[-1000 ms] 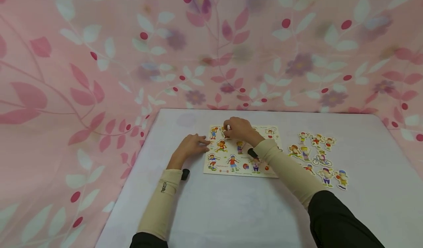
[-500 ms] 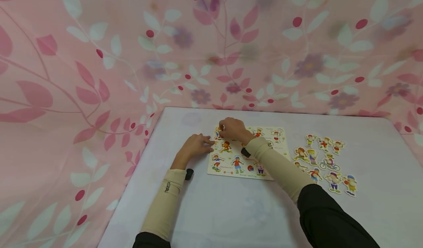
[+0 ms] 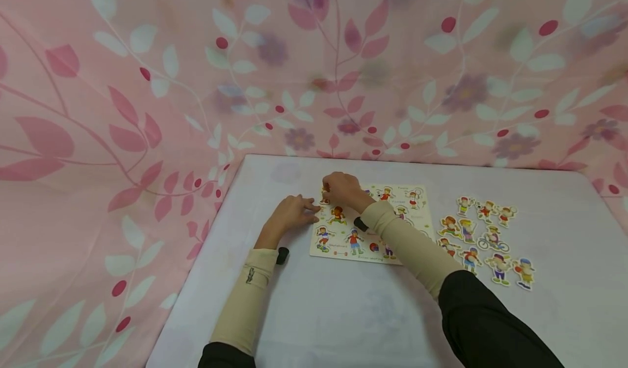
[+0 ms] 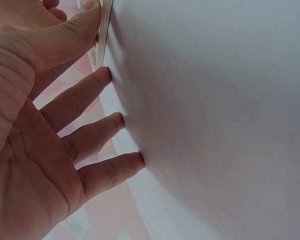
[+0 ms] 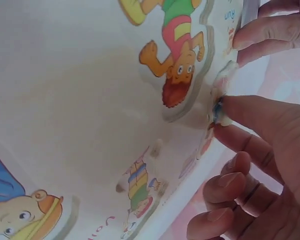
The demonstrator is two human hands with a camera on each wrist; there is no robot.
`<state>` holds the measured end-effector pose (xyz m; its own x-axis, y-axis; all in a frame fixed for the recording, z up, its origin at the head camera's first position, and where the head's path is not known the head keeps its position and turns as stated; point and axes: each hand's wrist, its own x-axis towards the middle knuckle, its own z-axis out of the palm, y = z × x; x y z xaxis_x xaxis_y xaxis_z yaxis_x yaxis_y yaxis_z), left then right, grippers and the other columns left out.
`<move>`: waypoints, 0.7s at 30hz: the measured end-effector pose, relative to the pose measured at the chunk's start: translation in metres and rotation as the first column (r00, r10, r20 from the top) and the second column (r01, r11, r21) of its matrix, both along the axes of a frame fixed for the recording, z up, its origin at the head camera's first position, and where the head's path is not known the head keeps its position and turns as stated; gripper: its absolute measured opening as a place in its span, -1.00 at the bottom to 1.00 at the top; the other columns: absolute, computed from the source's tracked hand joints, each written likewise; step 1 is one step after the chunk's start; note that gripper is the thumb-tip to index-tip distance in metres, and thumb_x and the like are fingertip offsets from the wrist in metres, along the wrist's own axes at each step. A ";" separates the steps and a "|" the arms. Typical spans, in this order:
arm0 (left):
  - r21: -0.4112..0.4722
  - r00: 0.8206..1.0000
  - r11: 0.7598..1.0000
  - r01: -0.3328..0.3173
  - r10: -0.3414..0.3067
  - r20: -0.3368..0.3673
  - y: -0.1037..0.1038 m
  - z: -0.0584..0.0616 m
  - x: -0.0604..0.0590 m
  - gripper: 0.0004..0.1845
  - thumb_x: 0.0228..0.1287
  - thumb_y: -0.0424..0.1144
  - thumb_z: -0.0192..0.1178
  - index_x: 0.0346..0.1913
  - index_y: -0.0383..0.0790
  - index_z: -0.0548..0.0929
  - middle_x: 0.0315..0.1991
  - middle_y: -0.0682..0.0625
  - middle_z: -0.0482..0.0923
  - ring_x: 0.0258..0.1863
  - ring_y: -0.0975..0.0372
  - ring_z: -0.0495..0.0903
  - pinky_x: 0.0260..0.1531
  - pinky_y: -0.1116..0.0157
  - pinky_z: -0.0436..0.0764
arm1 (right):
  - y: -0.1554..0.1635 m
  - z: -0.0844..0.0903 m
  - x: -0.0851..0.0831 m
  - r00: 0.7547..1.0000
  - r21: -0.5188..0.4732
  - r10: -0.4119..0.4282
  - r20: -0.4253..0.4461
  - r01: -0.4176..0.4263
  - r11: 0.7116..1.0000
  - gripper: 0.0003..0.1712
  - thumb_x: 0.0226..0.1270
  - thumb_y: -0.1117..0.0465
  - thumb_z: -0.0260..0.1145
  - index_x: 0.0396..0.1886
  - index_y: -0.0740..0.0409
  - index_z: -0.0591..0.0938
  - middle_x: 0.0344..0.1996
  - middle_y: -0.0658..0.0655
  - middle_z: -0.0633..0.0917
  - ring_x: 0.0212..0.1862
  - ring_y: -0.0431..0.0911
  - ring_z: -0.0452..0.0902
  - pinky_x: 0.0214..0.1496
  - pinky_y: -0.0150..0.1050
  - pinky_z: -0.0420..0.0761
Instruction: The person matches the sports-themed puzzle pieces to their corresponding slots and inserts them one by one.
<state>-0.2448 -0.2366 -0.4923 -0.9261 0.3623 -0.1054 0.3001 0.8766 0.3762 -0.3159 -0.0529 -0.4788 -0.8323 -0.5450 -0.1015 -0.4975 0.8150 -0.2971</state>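
My right hand pinches a small cartoon-figure sticker at the far-left corner of the cream cartoon sticker sheet; I'd peel slowly, left hand flat-fingered, pinning that sheet's edge to the white table

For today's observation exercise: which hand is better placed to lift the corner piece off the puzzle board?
Probably the right hand: its grip already pinches the corner piece. The left hand lies flat, fingers straight, at the puzzle board edge.
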 end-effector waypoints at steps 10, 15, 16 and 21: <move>-0.011 1.000 1.000 -0.004 0.004 -0.001 0.004 0.000 -0.001 -0.61 0.17 -0.02 0.42 0.08 0.06 0.74 0.24 0.02 0.53 0.35 -0.09 0.34 0.32 0.04 0.33 | 0.006 0.004 0.000 1.000 0.009 0.000 0.020 0.000 1.000 -0.82 0.38 0.02 0.31 -0.25 0.02 0.66 -0.26 0.04 0.63 -0.25 -0.08 0.51 -0.30 -0.16 0.54; -0.027 1.000 1.000 -0.012 0.012 0.009 0.004 0.001 -0.001 -0.60 0.17 0.00 0.41 0.09 0.08 0.73 0.25 0.02 0.53 0.36 -0.10 0.32 0.33 0.03 0.30 | 0.020 0.009 0.001 1.000 -0.047 -0.009 0.013 0.009 0.999 -0.78 0.37 0.00 0.33 -0.14 0.00 0.70 -0.12 0.06 0.69 -0.18 -0.06 0.53 -0.21 -0.10 0.57; -0.033 1.000 0.999 -0.012 0.012 0.011 0.003 0.001 -0.001 -0.60 0.18 0.00 0.41 0.10 0.08 0.72 0.25 0.01 0.53 0.36 -0.10 0.32 0.33 0.03 0.30 | 0.023 0.010 0.002 1.000 -0.051 -0.006 0.006 0.006 0.999 -0.78 0.37 0.01 0.33 -0.13 -0.01 0.71 -0.11 0.06 0.69 -0.18 -0.06 0.53 -0.21 -0.11 0.57; -0.052 1.000 0.999 -0.012 0.013 0.019 0.002 0.000 -0.001 -0.60 0.19 0.00 0.39 0.11 0.07 0.72 0.27 0.01 0.50 0.37 -0.11 0.32 0.34 0.02 0.29 | 0.041 0.013 0.007 1.000 -0.053 -0.006 -0.026 0.004 0.999 -0.77 0.38 0.00 0.31 -0.09 -0.04 0.71 -0.19 0.03 0.67 -0.28 -0.10 0.51 -0.30 -0.16 0.54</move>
<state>-0.2455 -0.2344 -0.4923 -0.9280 0.3445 -0.1420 0.2823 0.8986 0.3358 -0.3088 -0.0117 -0.4659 -0.8370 -0.5448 -0.0508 -0.5017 0.8011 -0.3264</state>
